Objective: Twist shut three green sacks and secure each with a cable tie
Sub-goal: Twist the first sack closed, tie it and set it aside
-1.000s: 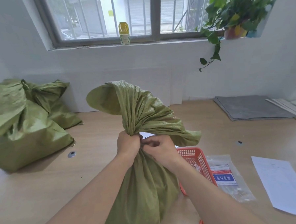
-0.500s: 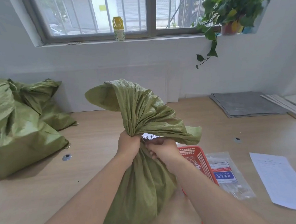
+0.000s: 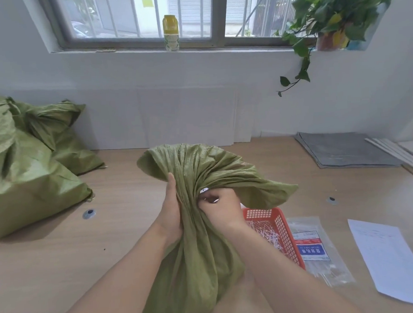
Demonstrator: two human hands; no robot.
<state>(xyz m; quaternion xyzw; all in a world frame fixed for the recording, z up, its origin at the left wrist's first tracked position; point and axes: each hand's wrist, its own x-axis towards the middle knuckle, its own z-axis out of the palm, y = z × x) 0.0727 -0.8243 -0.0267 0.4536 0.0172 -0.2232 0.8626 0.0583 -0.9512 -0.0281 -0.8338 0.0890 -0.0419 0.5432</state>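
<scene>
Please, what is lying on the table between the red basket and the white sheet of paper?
In the head view, a clear plastic bag of cable ties lies flat between the red basket and the white paper, touching the basket's side.

The clear packet beside the red basket carried a red-and-blue label with white Chinese characters, inverted and too small to read. Bottle label illegible.

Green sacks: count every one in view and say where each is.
3. One sack is gripped at its neck by the left hand and right hand; a large one lies far left; another lies behind it by the wall.
</scene>
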